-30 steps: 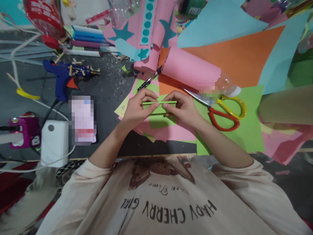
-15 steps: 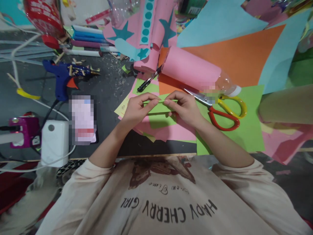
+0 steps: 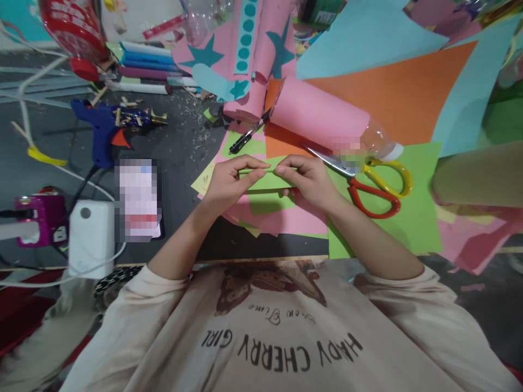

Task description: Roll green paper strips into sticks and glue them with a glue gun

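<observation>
A piece of green paper [image 3: 267,181] is pinched along its upper edge, where a narrow fold or roll shows. My left hand [image 3: 233,179] grips that edge between thumb and forefinger on one side. On the other side my right hand [image 3: 305,178] pinches the same edge, its lower fingers partly behind the sheet. The fingertips of both hands are close together but apart. Under the hands lie pink paper [image 3: 278,220] and other green scraps. Scissors [image 3: 355,182] with one red and one yellow handle rest right of my right hand. Beyond the hands lies a black pen [image 3: 247,137].
A pink-wrapped plastic bottle [image 3: 322,114] lies on orange paper [image 3: 392,92]. At left are a blue glue gun [image 3: 100,122], a phone [image 3: 139,198], a white adapter [image 3: 92,234] and cables. Markers [image 3: 149,60] and a red-labelled bottle [image 3: 73,27] are farther back. A brown cylinder [image 3: 478,174] stands out at right.
Both hands keep their pinch on the green paper. Its upper edge has tilted slightly, and my right fingers have shifted a little. Everything around stays in place.
</observation>
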{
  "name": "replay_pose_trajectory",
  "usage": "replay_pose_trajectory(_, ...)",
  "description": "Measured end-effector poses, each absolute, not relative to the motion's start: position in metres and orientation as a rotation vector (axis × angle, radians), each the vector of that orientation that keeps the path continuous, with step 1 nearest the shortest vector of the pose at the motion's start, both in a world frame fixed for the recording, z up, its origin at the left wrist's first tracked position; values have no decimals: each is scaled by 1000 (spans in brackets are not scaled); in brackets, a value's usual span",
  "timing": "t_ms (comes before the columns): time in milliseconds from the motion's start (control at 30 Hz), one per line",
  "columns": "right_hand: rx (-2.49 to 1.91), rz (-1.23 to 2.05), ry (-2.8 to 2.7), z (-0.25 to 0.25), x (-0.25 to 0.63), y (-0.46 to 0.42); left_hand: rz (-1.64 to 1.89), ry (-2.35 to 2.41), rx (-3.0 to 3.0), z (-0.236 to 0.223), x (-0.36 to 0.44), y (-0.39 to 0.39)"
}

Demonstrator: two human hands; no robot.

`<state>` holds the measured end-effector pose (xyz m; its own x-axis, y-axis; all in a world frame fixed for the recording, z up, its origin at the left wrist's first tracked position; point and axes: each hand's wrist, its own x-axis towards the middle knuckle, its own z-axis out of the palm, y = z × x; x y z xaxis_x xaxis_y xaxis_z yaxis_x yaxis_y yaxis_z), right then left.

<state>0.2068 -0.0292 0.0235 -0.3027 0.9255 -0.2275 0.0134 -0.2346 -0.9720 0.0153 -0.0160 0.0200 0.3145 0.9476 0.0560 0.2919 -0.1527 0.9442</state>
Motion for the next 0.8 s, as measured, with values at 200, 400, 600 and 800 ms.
replay_pose_trajectory(200, -1174, 1655, -1322, 27, 207, -27, 942, 1099, 1631, 18, 17, -16)
replay_pose_trajectory(400, -1150, 1592, -1348, 24, 207, -26, 985, 1112, 1507, 17, 19, -16)
replay_pose_trajectory(600, -1194, 1340, -1551, 18, 209, -25, 1012, 1091, 1497, 14, 18, -13)
replay_pose_trajectory(800, -1183, 1150, -1667, 17, 210, -26, 1004, 960, 1474, 10, 17, -13)
